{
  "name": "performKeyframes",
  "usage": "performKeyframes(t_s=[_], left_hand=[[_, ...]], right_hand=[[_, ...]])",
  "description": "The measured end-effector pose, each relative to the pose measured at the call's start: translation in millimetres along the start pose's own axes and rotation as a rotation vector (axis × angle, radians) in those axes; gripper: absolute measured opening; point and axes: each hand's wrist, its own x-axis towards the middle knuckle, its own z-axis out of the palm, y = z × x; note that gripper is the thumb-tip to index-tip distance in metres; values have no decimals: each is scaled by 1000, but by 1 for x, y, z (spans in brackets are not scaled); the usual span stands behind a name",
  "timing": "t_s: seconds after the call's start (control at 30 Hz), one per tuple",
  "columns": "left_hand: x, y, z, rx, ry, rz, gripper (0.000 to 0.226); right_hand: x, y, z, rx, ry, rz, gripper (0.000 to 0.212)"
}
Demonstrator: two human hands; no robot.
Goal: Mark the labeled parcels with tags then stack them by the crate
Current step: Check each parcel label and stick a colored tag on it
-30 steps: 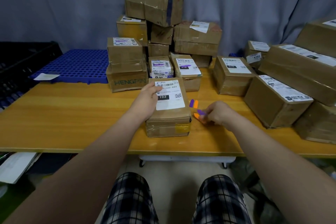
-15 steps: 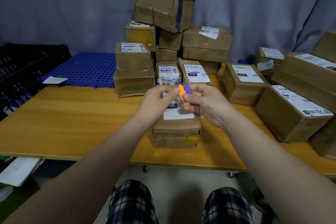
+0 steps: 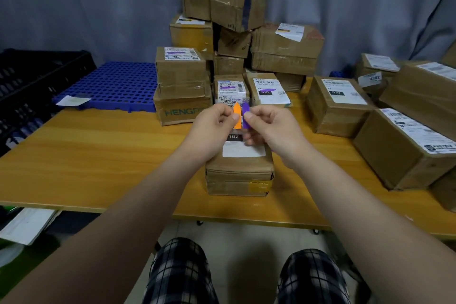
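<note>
**A:** What is each grip doing?

**B:** Both are closed in a pinch. The left hand (image 3: 212, 126) pinches the orange arrow-shaped tag (image 3: 237, 116) between thumb and forefinger. The right hand (image 3: 271, 128) pinches the purple arrow-shaped tag (image 3: 246, 115) just beside it. The two tags stand upright and touch at the centre of the frame.

**A:** And the parcel they are meant for?

**B:** The brown cardboard parcel with the white 102 label (image 3: 239, 175) lies directly below the hands, label up, on the yellow wooden bench (image 3: 98, 155). I see no tag on it yet.

**A:** How should the separating go?

**B:** Slowly, I think. Hold one tag firm and draw the other off sideways so that neither curls or tears. Then press it flat along the label. The stacked brown parcels (image 3: 229, 86) behind, upper centre, carry purple strips across their labels, so purple looks the likely choice, though I cannot be sure.

**A:** Afterwards?

**B:** Lift the parcel with both hands. The black plastic crate (image 3: 37, 76) sits at the left edge of the frame, beside the blue perforated plastic pallet (image 3: 116, 84). Set the parcel square on the pile, since the topmost box there already sits tilted.
</note>
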Motion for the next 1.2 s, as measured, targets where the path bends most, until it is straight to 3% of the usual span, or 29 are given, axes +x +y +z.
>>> performKeyframes(t_s=[0.1,0.3,0.4,0.53,0.67,0.87,0.97,1.1,1.2], left_hand=[[-1,4,-2,-23,-44,7,9],[-3,6,-3,-223,66,-16,6],[-2,7,-7,-289,139,-143,23],[-1,21,-18,-465,-48,-408,56],[3,24,-20,-590,-76,-366,21],[-2,16,-14,-769,8,-269,5],[-7,16,-8,-757,44,-240,7],[-8,15,-1,-681,70,-217,7],[-7,13,-1,-457,59,-157,15]], right_hand=[[5,-3,-1,-115,135,-109,13],[9,-8,-2,-48,151,-179,11],[9,-10,-4,-64,190,-276,18],[8,-14,-9,-66,67,-363,19],[6,-16,-10,-162,-29,-397,25],[1,-19,-4,231,90,-113,22],[-2,-17,0,148,60,-83,18],[1,-15,3,99,156,-94,12],[6,-11,-4,-12,222,-151,16]])
